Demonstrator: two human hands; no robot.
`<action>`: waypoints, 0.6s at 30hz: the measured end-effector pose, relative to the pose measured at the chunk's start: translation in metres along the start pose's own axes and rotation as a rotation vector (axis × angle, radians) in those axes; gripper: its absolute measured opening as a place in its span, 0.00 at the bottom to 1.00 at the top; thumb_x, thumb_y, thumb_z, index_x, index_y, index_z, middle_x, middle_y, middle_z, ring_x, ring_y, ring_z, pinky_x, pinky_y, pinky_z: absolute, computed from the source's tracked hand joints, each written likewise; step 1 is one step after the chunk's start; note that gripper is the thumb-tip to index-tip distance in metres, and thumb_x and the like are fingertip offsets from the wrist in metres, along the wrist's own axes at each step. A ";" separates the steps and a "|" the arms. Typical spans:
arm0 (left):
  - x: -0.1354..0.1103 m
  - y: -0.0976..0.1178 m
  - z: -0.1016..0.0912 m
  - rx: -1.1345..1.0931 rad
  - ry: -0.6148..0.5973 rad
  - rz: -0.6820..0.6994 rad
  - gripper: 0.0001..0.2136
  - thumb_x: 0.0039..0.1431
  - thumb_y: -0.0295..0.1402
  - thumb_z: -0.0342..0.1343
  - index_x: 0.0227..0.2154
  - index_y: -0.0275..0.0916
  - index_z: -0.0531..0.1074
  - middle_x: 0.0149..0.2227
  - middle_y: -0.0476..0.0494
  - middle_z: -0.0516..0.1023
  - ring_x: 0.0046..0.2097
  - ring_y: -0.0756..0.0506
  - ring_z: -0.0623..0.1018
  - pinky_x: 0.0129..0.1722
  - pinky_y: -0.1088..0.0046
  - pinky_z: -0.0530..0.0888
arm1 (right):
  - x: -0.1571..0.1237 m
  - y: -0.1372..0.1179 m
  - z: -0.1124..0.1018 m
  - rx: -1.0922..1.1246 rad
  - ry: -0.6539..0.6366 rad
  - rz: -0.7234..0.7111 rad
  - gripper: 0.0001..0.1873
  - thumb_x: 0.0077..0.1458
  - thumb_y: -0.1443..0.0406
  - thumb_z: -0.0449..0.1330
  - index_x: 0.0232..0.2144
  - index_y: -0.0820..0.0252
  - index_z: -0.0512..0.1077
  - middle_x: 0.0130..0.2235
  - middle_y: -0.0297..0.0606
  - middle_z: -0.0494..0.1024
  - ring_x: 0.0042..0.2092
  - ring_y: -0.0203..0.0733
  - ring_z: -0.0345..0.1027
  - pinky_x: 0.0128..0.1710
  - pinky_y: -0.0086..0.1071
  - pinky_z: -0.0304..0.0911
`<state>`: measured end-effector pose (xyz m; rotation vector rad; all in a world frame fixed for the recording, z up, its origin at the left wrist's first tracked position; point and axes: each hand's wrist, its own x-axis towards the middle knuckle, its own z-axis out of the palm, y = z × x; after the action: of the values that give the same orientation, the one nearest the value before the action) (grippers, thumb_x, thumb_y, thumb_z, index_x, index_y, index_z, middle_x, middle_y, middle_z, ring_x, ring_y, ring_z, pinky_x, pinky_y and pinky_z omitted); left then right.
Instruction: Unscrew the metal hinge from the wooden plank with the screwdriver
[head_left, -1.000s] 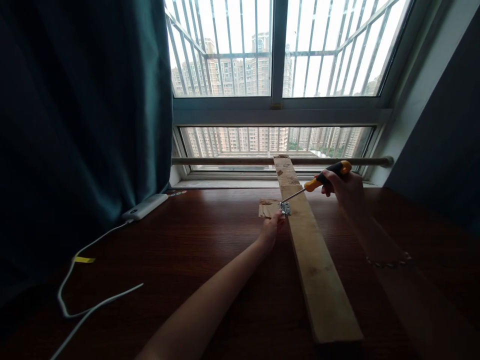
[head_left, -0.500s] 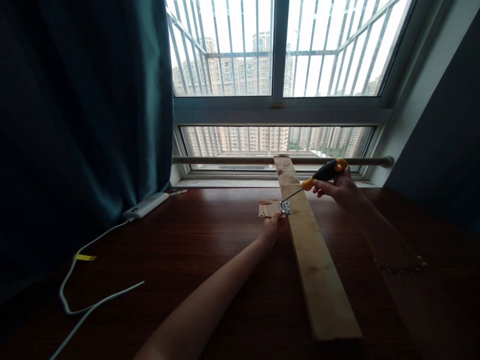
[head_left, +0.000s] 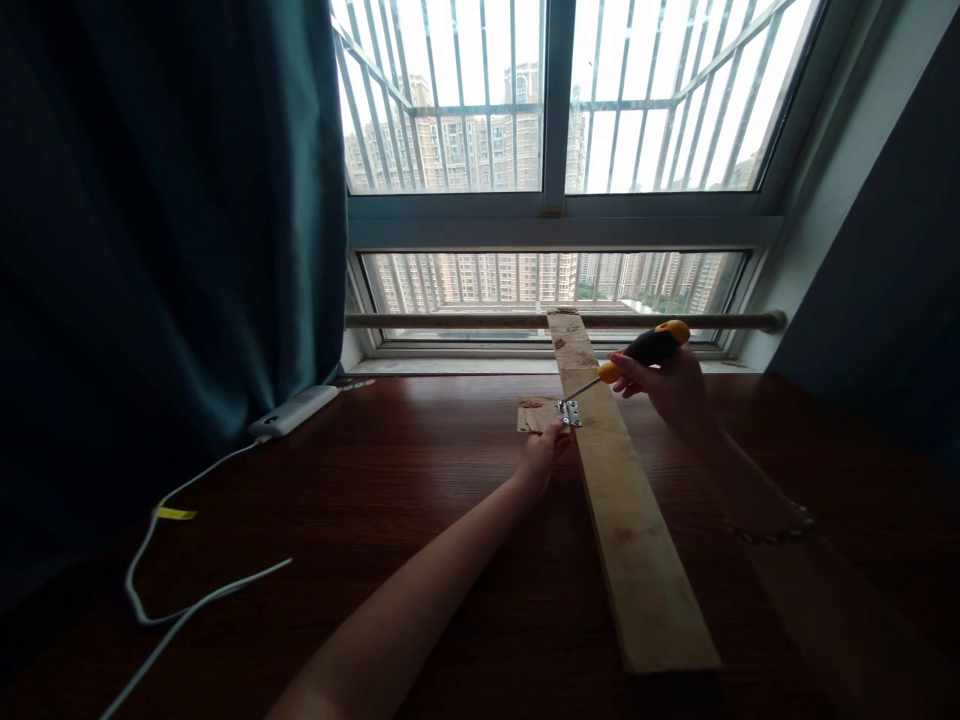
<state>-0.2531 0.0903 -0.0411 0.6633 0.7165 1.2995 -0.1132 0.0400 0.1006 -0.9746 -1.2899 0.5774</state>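
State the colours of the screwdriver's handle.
The screwdriver handle is black with yellow-orange ends, showing best in the head view.

the left hand and right hand are bare, as are the left forearm and right forearm. a thin bracelet circles the right forearm near the wrist, its band alternating dark and pale bits; whether beads or braid, the shadow makes it hard to tell.

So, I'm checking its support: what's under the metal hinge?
The hinge overlaps the small wood piece on its left and the long plank on its right; the wood directly beneath is covered.
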 end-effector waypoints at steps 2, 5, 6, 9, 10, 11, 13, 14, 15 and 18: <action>0.000 0.000 0.000 -0.006 -0.002 0.002 0.08 0.47 0.31 0.59 0.32 0.34 0.72 0.33 0.42 0.77 0.33 0.50 0.76 0.37 0.74 0.71 | 0.002 -0.003 -0.003 0.076 -0.040 0.014 0.30 0.30 0.54 0.70 0.35 0.60 0.64 0.30 0.38 0.77 0.23 0.39 0.71 0.21 0.32 0.70; 0.000 0.000 0.000 -0.008 0.002 0.002 0.09 0.46 0.31 0.60 0.32 0.35 0.72 0.33 0.42 0.77 0.33 0.50 0.76 0.38 0.73 0.71 | 0.004 -0.005 -0.008 0.101 -0.082 0.034 0.30 0.27 0.57 0.72 0.33 0.62 0.66 0.31 0.39 0.77 0.27 0.43 0.73 0.27 0.37 0.73; 0.000 0.000 0.000 -0.009 0.001 0.007 0.10 0.46 0.32 0.60 0.32 0.35 0.72 0.34 0.42 0.77 0.33 0.50 0.76 0.38 0.72 0.71 | 0.004 -0.005 -0.009 0.074 -0.072 0.038 0.28 0.27 0.58 0.71 0.32 0.63 0.66 0.30 0.40 0.77 0.27 0.44 0.73 0.27 0.38 0.73; -0.001 0.001 0.001 -0.013 -0.004 0.021 0.10 0.45 0.32 0.61 0.33 0.35 0.72 0.33 0.43 0.77 0.33 0.50 0.76 0.38 0.72 0.71 | 0.002 -0.001 -0.008 -0.088 0.063 0.016 0.23 0.30 0.56 0.70 0.26 0.64 0.68 0.25 0.41 0.76 0.23 0.45 0.72 0.21 0.36 0.71; -0.001 0.001 0.001 -0.012 -0.007 0.021 0.10 0.45 0.32 0.61 0.33 0.35 0.72 0.33 0.43 0.77 0.33 0.50 0.76 0.38 0.72 0.71 | 0.001 0.001 -0.006 -0.141 0.115 -0.004 0.22 0.31 0.55 0.69 0.24 0.64 0.68 0.24 0.40 0.76 0.22 0.44 0.71 0.19 0.35 0.70; -0.001 0.000 0.001 -0.010 -0.009 0.020 0.10 0.45 0.32 0.61 0.33 0.35 0.72 0.33 0.43 0.77 0.33 0.50 0.76 0.38 0.72 0.71 | 0.001 0.003 -0.004 -0.178 0.157 -0.026 0.21 0.32 0.55 0.69 0.23 0.64 0.68 0.23 0.40 0.76 0.21 0.43 0.70 0.17 0.34 0.69; -0.001 0.000 0.001 -0.003 -0.006 0.016 0.10 0.45 0.32 0.60 0.32 0.35 0.72 0.33 0.42 0.77 0.32 0.50 0.76 0.38 0.72 0.71 | 0.000 0.008 -0.001 -0.200 0.217 -0.067 0.19 0.35 0.54 0.67 0.22 0.63 0.68 0.21 0.38 0.75 0.20 0.43 0.70 0.16 0.33 0.68; -0.001 0.001 0.001 0.005 0.000 0.012 0.10 0.45 0.32 0.60 0.31 0.35 0.72 0.32 0.42 0.77 0.32 0.50 0.76 0.38 0.73 0.71 | 0.000 0.010 0.000 -0.196 0.239 -0.080 0.18 0.36 0.54 0.67 0.22 0.62 0.68 0.21 0.38 0.75 0.20 0.43 0.70 0.16 0.33 0.68; -0.001 0.001 0.000 0.021 0.008 0.008 0.09 0.46 0.33 0.60 0.31 0.35 0.72 0.31 0.42 0.77 0.32 0.50 0.76 0.37 0.73 0.71 | 0.000 0.011 0.000 -0.190 0.263 -0.085 0.18 0.36 0.55 0.67 0.22 0.62 0.68 0.21 0.37 0.75 0.21 0.43 0.70 0.16 0.32 0.68; -0.001 0.003 -0.001 0.164 0.029 -0.013 0.10 0.48 0.38 0.58 0.28 0.35 0.73 0.27 0.42 0.76 0.30 0.49 0.75 0.33 0.74 0.71 | 0.003 0.010 -0.006 -0.205 0.314 -0.080 0.17 0.38 0.56 0.66 0.23 0.63 0.68 0.20 0.36 0.74 0.20 0.43 0.70 0.15 0.31 0.68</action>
<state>-0.2561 0.0897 -0.0390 0.7717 0.8559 1.2495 -0.1057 0.0459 0.0942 -1.1276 -1.1137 0.2208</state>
